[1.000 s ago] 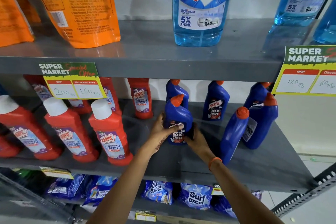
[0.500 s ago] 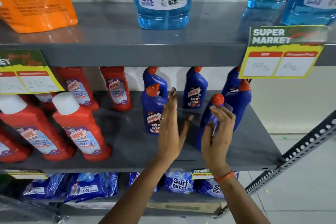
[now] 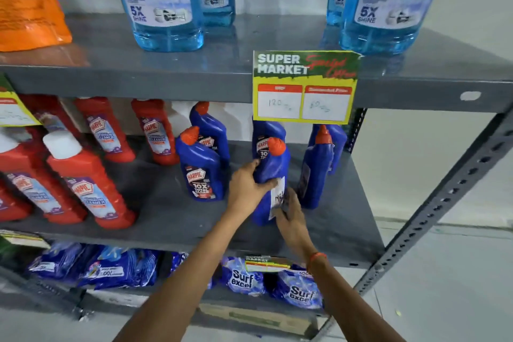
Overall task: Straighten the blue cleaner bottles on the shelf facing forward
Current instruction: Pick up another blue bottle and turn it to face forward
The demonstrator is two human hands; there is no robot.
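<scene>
At left of centre, a front-facing blue bottle (image 3: 201, 172) stands on the middle shelf (image 3: 172, 219). Just right of it, the left hand (image 3: 245, 189) grips the turned blue bottle (image 3: 270, 183) at mid-frame; the right hand (image 3: 290, 216) clasps its lower side. Further right stands another sideways bottle (image 3: 316, 172).

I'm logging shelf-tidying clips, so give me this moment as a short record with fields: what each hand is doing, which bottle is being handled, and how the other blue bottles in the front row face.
shelf: middle shelf, grey metal
bottle in hand: blue bottle, orange cap, white back label showing, front not facing out
left hand: left hand grips the bottle's left side
right hand: right hand holds its lower right, near the base
bottle to the left: front-facing bottle, Harpic label forward
bottle to the right: turned bottle, label not facing out
status: straightening unfinished
</scene>
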